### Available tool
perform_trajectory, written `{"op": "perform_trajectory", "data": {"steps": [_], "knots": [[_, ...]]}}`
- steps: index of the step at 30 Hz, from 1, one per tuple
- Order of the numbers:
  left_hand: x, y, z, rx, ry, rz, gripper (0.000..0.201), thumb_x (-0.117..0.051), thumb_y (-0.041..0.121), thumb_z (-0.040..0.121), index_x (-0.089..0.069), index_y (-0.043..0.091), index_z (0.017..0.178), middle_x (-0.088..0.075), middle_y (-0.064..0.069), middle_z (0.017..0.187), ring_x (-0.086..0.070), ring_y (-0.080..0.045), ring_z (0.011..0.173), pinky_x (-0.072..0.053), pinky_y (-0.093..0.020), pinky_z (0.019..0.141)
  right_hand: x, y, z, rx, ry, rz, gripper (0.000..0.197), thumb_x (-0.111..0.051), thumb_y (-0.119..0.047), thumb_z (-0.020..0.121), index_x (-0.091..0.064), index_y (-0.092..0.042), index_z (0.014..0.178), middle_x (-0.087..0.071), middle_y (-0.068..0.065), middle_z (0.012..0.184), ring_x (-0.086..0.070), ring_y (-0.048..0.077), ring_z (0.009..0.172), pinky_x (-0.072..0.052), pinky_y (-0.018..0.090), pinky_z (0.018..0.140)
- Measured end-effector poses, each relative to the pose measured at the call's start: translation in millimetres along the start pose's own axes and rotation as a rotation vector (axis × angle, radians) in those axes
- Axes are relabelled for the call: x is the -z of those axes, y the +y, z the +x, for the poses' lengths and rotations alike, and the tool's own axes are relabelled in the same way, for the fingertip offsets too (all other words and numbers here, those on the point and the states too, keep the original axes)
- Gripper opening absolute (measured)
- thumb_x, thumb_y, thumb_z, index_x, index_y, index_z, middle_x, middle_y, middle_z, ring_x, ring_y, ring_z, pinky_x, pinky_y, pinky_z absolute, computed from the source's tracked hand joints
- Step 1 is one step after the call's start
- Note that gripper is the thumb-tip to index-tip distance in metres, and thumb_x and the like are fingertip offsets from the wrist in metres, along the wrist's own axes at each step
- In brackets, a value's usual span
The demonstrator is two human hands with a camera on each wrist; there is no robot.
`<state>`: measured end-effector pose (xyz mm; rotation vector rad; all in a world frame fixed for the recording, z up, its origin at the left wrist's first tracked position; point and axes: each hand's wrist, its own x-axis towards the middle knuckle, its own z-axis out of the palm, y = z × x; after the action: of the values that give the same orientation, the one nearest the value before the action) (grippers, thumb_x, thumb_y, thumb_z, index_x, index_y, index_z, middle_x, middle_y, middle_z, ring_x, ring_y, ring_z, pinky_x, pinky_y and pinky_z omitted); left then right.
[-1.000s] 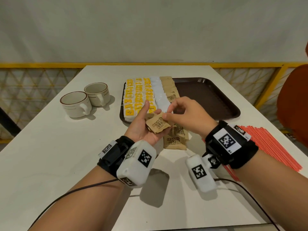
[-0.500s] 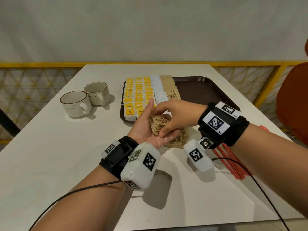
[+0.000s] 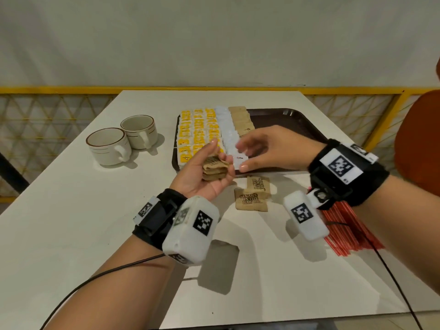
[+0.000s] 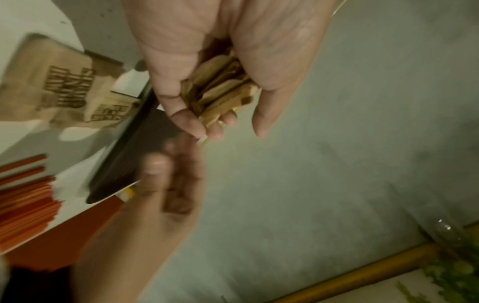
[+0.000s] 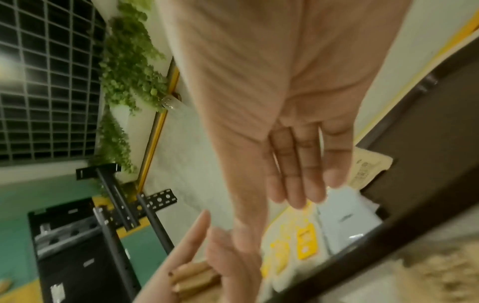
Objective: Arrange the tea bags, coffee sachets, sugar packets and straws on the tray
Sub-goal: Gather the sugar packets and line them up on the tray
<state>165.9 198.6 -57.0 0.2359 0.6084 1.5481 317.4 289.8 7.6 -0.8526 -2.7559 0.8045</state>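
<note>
White desk (image 3: 71, 234) under a pale wall carries a dark tray (image 3: 285, 120) where yellow tea bags (image 3: 197, 129), white coffee sachets (image 3: 228, 134) and a column of brown sugar packets (image 3: 241, 120) already lie in rows. Left hand (image 3: 202, 172) cups a loose stack of sugar packets (image 3: 215, 167), fingers curled round it; right hand (image 3: 269, 151) hovers just beyond over the tray's near edge, fingers relaxed and holding nothing. Two more packets (image 3: 252, 194) wait on the desk beside red straws (image 3: 352, 229). Risks, as I judge them: the stack looks uneven, so pulling one packet could drag others out and scatter them; a reaching wrist could also nudge the finished rows or brush the straws off the desk edge
</note>
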Motion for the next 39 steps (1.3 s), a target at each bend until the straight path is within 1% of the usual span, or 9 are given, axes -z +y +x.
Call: {"op": "perform_trajectory", "data": {"steps": [3, 7, 14, 19, 22, 30, 33, 37, 39], "knots": [[6, 12, 3, -0.016, 0.062, -0.044, 0.028, -0.069, 0.022, 0.072, -0.050, 0.013, 0.091, -0.053, -0.001, 0.064, -0.055, -0.013, 0.053, -0.049, -0.022, 0.049, -4, 14, -15, -0.126, -0.120, -0.204, 0.050, -0.077, -0.044, 0.073, -0.064, -0.023, 0.116, -0.066, -0.009, 0.110, -0.062, 0.003, 0.096, -0.048, 0.016, 0.081], [7, 14, 3, 0.024, 0.042, 0.023, 0.019, -0.065, 0.022, 0.073, -0.051, 0.015, 0.083, -0.052, 0.001, 0.063, -0.051, -0.011, 0.050, -0.045, -0.018, 0.046, -35, 24, -21, -0.180, -0.186, -0.395, 0.070, -0.073, -0.054, 0.073, -0.051, -0.022, 0.132, -0.057, -0.003, 0.123, -0.054, 0.016, 0.111, -0.043, 0.029, 0.093], [6, 7, 1, 0.082, 0.065, 0.082, 0.013, -0.065, 0.019, 0.072, -0.057, 0.014, 0.082, -0.055, 0.001, 0.066, -0.052, -0.010, 0.050, -0.044, -0.018, 0.050, -44, 21, -9, -0.139, -0.189, -0.339, 0.069, -0.079, -0.030, 0.074, -0.048, -0.022, 0.135, -0.048, 0.000, 0.118, -0.047, 0.011, 0.097, -0.035, 0.020, 0.081], [5, 7, 0, 0.083, 0.088, 0.087, 0.015, -0.066, 0.016, 0.072, -0.059, 0.012, 0.085, -0.056, -0.001, 0.068, -0.053, -0.012, 0.052, -0.046, -0.019, 0.050, -40, 18, 1, -0.170, -0.277, -0.314, 0.047, -0.081, -0.029, 0.072, -0.056, -0.027, 0.112, -0.047, -0.015, 0.090, -0.049, 0.007, 0.083, -0.037, 0.020, 0.070], [4, 6, 0, 0.082, 0.100, 0.092, 0.015, -0.066, 0.015, 0.071, -0.059, 0.011, 0.084, -0.057, -0.002, 0.068, -0.054, -0.012, 0.052, -0.046, -0.019, 0.049, -35, 19, 4, -0.160, -0.311, -0.269, 0.033, -0.081, -0.026, 0.072, -0.055, -0.024, 0.093, -0.057, -0.010, 0.091, -0.054, 0.011, 0.085, -0.040, 0.020, 0.067], [6, 6, 1, 0.098, 0.116, 0.125, 0.013, -0.065, 0.014, 0.077, -0.058, 0.013, 0.088, -0.059, -0.001, 0.072, -0.056, -0.012, 0.053, -0.047, -0.020, 0.050, -27, 22, 0, -0.160, -0.275, -0.173, 0.021, -0.078, -0.018, 0.076, -0.060, -0.019, 0.086, -0.066, -0.006, 0.095, -0.063, 0.011, 0.088, -0.049, 0.016, 0.071], [6, 7, 1, 0.039, 0.120, 0.170, 0.025, -0.064, 0.008, 0.072, -0.061, 0.017, 0.096, -0.061, -0.003, 0.073, -0.056, -0.014, 0.056, -0.048, -0.021, 0.052, -12, 21, -1, -0.180, -0.044, 0.051, 0.018, -0.080, -0.015, 0.074, -0.064, -0.015, 0.083, -0.070, -0.001, 0.089, -0.068, 0.016, 0.082, -0.057, 0.029, 0.075], [2, 4, -2, 0.036, 0.096, 0.265, 0.023, -0.067, 0.014, 0.071, -0.065, 0.022, 0.093, -0.063, -0.001, 0.076, -0.056, -0.012, 0.060, -0.046, -0.021, 0.053, -5, 14, 1, -0.173, 0.190, 0.942, 0.019, -0.066, 0.003, 0.082, -0.064, -0.002, 0.100, -0.072, 0.012, 0.097, -0.072, 0.020, 0.087, -0.059, 0.028, 0.073], [0, 2, -3, 0.042, 0.072, 0.297, 0.020, -0.069, 0.022, 0.072, -0.065, 0.023, 0.091, -0.064, -0.001, 0.077, -0.055, -0.011, 0.062, -0.046, -0.021, 0.053, -13, 11, 6, -0.149, 0.248, 1.076, 0.019, -0.062, 0.007, 0.083, -0.063, 0.001, 0.102, -0.072, 0.014, 0.097, -0.072, 0.021, 0.086, -0.059, 0.028, 0.071]]}}
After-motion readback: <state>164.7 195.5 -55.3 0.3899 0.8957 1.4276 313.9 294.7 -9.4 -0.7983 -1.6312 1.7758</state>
